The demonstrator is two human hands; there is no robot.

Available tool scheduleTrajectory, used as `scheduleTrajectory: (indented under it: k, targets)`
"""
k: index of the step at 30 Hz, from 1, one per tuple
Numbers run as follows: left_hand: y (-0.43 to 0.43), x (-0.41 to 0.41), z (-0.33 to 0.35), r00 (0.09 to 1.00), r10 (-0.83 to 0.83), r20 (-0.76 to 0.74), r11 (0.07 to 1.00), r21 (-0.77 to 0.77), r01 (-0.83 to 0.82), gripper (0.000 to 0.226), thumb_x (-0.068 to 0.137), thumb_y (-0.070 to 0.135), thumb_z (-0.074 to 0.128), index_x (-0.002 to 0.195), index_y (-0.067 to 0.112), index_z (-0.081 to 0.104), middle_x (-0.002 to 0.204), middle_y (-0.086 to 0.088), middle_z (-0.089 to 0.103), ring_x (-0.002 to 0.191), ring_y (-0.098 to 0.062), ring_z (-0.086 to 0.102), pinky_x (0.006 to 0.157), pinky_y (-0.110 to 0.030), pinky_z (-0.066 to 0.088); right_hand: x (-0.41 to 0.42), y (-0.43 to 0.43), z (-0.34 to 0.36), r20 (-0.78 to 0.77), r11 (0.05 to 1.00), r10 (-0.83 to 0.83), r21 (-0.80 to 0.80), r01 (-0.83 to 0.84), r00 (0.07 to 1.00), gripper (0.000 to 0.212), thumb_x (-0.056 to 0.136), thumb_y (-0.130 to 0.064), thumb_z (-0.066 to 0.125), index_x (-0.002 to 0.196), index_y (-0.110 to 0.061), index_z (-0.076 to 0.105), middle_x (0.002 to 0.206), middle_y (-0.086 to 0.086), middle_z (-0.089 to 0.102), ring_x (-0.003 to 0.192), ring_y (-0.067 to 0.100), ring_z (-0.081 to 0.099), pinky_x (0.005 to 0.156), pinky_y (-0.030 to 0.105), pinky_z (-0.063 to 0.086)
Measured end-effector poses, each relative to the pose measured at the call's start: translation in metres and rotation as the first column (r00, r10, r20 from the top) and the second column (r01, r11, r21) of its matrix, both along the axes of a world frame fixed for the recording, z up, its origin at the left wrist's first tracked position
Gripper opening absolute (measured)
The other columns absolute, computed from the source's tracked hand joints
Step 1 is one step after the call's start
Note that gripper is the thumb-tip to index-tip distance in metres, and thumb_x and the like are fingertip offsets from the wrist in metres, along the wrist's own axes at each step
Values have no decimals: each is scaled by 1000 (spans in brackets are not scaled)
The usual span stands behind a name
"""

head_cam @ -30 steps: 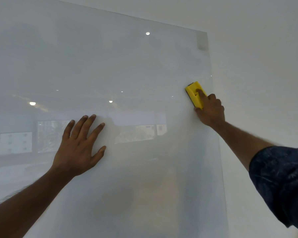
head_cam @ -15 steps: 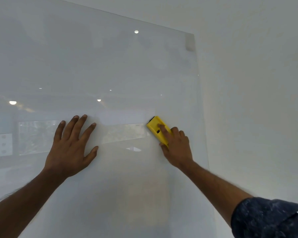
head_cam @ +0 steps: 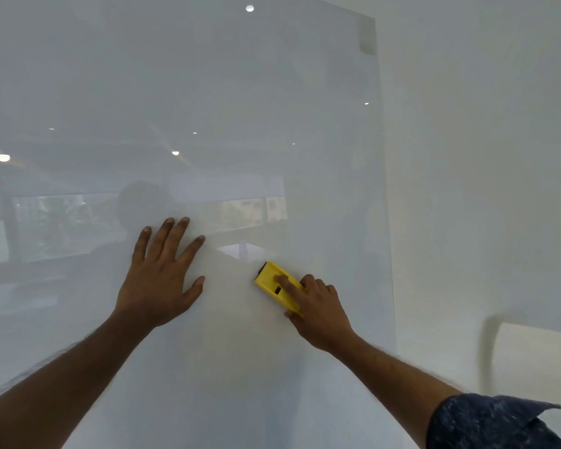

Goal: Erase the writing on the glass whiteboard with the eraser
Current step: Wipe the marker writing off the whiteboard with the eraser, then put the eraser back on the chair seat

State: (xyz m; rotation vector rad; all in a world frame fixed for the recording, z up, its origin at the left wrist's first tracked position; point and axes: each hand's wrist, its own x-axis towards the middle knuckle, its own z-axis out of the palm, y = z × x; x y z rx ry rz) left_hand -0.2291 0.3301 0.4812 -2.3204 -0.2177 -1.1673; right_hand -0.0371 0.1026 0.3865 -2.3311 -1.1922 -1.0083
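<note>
Fingers [head_cam: 175,236] of left hand [head_cam: 157,280] spread wide, flat on glass whiteboard [head_cam: 208,92]. Right hand [head_cam: 321,311] grips yellow eraser [head_cam: 274,285], index finger on top, pressing it against board just right of left hand.

yellow eraser [head_cam: 276,284] tilted flat against glossy, reflective glass whiteboard [head_cam: 240,92], low and right of centre

left hand [head_cam: 158,280]: flat, fingers spread, palm pressed forward, arm stretched out
right hand [head_cam: 321,309]: fingers curled over, forefinger laid straight, gripping
right sleeve [head_cam: 486,422]: dark, short, at upper arm
</note>
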Motion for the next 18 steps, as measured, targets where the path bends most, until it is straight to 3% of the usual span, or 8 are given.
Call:
scheduleTrajectory:
  k: [10,18]
  targets:
    - [-8,-31,-89,985,-143,-100,971,-207,120,69,86,50,41,143,12,52,157,-20,37,146,-39,32,120,-56,21,-57,-18,-77,-161,991,-91,-112,73,983,71,88,-44,53,145,-44,12,115,7,46,95,28,48,84,41,38]
    - [-25,-51,-185,932,-290,-219,911,-361,199,68,87,48,41,144,12,51,154,-18,41,143,-36,37,119,-52,21,-98,-61,-150,-255,970,-201,-185,156,946,75,87,-44,55,146,-41,10,112,9,48,92,29,50,79,41,37]
